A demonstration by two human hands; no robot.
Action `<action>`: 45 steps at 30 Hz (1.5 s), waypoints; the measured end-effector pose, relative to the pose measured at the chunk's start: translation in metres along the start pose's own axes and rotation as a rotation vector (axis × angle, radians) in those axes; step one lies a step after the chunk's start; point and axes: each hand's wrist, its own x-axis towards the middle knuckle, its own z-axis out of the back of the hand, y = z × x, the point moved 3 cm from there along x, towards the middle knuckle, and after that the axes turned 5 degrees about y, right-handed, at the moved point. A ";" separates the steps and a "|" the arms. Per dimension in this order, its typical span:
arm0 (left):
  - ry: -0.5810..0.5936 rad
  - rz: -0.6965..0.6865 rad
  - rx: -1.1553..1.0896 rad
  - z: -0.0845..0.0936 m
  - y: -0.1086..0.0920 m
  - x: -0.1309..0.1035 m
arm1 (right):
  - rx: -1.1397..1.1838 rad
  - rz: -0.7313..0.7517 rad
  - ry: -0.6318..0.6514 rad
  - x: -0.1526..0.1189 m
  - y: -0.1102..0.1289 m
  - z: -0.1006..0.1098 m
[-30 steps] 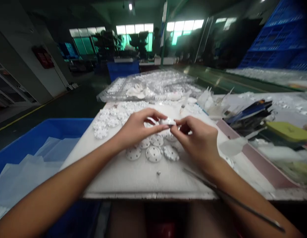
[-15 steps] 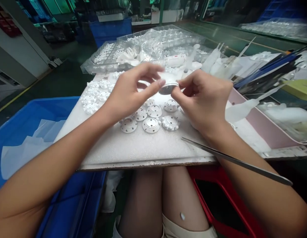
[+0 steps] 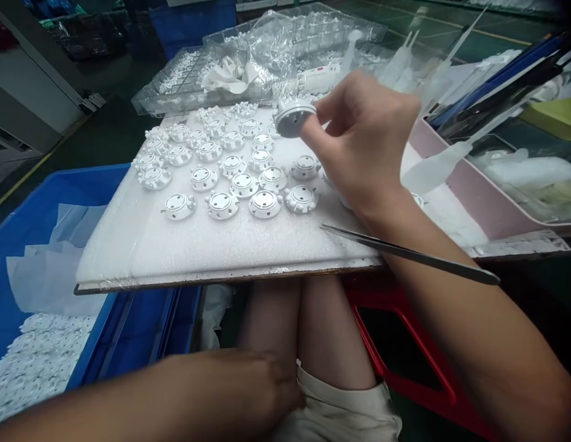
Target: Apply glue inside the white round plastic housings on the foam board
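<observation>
My right hand (image 3: 359,132) pinches a round white plastic part (image 3: 295,116) between thumb and fingers, tilted with its flat disc side towards me, above the white foam sheet (image 3: 142,245). Low over my lap, at the hem of the shorts, is my left hand (image 3: 271,393), blurred by motion. Its fingers are mostly hidden, so its grip cannot be made out. Several similar round white parts (image 3: 222,204) with small knobs round their rims sit in loose rows on the foam. A pair of metal tweezers (image 3: 405,250) crosses in front of my right forearm, its tip over the foam.
Clear plastic trays (image 3: 175,80) of small white pieces stand behind the foam. A pink tray (image 3: 488,184) and white squeeze bottles (image 3: 435,166) are on the right. Left is a blue bin (image 3: 96,178) with white sheets and parts; a red bin (image 3: 433,374) stands below the table.
My left hand has dropped from beside the round part down to my lap. My right hand keeps holding the part. The view has tilted down, and a small white bit no longer shows on my thigh.
</observation>
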 end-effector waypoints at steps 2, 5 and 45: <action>0.076 0.064 0.127 -0.064 0.004 0.027 | 0.011 0.006 -0.005 0.000 0.001 0.001; 0.040 0.195 0.265 -0.144 0.019 0.062 | 0.029 0.009 -0.004 -0.001 0.000 0.000; -0.710 0.040 -0.656 0.230 0.107 0.033 | 0.062 0.236 0.025 -0.012 -0.004 -0.010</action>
